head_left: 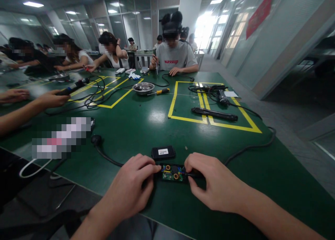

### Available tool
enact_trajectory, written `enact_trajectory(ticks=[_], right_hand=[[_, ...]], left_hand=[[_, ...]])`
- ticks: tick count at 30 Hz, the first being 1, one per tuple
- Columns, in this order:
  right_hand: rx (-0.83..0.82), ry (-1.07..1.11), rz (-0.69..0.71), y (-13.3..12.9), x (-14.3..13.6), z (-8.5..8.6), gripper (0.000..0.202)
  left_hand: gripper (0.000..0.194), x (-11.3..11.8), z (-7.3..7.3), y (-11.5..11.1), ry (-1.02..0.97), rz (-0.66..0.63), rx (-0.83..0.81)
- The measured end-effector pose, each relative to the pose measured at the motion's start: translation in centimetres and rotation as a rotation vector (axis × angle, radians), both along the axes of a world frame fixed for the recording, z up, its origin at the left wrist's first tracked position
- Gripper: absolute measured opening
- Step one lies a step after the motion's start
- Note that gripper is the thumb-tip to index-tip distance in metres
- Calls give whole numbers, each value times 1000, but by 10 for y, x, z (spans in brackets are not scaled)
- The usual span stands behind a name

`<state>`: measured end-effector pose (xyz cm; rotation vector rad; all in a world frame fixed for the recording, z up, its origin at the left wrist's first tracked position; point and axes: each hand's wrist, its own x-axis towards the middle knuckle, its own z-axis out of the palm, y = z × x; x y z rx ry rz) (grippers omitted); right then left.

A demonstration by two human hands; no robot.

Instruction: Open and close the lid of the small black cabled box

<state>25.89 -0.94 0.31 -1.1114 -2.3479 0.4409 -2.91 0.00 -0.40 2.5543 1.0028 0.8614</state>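
Observation:
In front of me on the green table lies an open black case with a green circuit board (171, 173) inside. Two copper-wound rings and coloured wires show on the board. My left hand (136, 182) is curled at the case's left end, its index fingertip touching the edge; its thumb grip is partly hidden. At the right end, the thumb and index finger of my right hand (211, 182) close around the black cable (195, 174) where it enters the case. Just beyond lies a black cover (163, 152) with a white label. A cable with a black plug (96, 140) runs under my left hand.
A black bar-shaped tool (214, 114) and bundled cables (209, 90) lie inside yellow tape at right. Farther off are a metal bowl (143, 88) and a yellow-black screwdriver (162, 91). At left, a co-worker's hand (54, 98) holds a dark tool. Others sit around the table.

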Motion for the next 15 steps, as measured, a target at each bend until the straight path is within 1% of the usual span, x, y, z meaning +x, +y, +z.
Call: enact_trajectory(ticks=[5,9,12,15], right_hand=[[-21,0,3,-1,0,4,19],[-14,17,-24,-1,0,6,17],[2,13,-34,0,0,4,19],[-7,-3,-37,0,0,2,22]], left_hand=[[32,-1,4,-2,-5,0,3],[36,-1,6,-2,-28,-20,55],[36,0,5,2,-48,17,64],[36,3,5,10,-54,60,46]])
